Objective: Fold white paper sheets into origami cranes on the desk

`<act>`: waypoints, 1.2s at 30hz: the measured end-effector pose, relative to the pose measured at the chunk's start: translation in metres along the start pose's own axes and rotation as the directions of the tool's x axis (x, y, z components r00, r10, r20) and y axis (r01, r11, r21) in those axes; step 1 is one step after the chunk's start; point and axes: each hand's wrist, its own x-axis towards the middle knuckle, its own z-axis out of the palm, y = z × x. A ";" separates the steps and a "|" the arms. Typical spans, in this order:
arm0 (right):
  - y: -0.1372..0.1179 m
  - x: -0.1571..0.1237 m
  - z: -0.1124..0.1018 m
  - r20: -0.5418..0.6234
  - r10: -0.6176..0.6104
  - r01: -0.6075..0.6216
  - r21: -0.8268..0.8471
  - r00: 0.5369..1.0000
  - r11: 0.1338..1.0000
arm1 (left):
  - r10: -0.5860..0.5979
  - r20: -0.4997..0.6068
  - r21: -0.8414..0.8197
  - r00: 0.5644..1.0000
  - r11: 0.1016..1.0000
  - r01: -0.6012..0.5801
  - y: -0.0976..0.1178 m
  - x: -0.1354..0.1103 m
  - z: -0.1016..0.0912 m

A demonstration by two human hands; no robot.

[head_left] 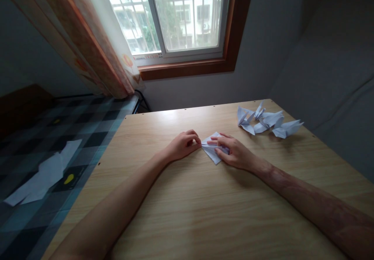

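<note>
A piece of white folded paper (215, 158) lies on the wooden table (181, 205), diamond-shaped with creases running to its left corner. My left hand (187, 143) is closed, pinching that left corner between thumb and fingertips. On the paper's right half rests my right hand (233, 151), its fingers stretched out across the surface and its thumb lower down. Part of the paper is hidden beneath those right fingers.
Several folded white paper cranes (264, 120) stand together at the table's far right. Loose white paper sheets (48, 174) lie on the checked bed cover (96, 135) to the left. Beyond the table are a window (187, 14) and an orange-patterned curtain (96, 38).
</note>
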 end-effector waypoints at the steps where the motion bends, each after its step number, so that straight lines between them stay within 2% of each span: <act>1: 0.001 0.000 0.000 -0.002 -0.001 0.001 -0.005 1.000 1.000 | -0.009 -0.006 -0.007 1.000 1.000 0.009 0.000 0.000 0.001; 8: 0.000 0.000 0.002 -0.015 -0.016 0.016 -0.012 1.000 1.000 | -0.096 -0.055 -0.053 0.994 0.994 0.093 0.007 0.002 0.008; 22: 0.003 0.001 0.004 -0.061 0.037 -0.032 0.081 0.997 0.996 | -0.143 -0.103 -0.007 0.984 0.990 0.143 0.013 0.002 0.009; 30: 0.007 0.000 0.006 -0.032 0.029 -0.026 0.076 0.999 0.997 | -0.270 -0.218 0.067 0.938 0.955 0.290 0.022 0.003 0.020; 36: 0.012 -0.001 0.007 -0.005 -0.014 0.014 0.025 1.000 1.000 | -0.301 -0.216 0.017 0.929 0.950 0.312 0.020 0.003 0.020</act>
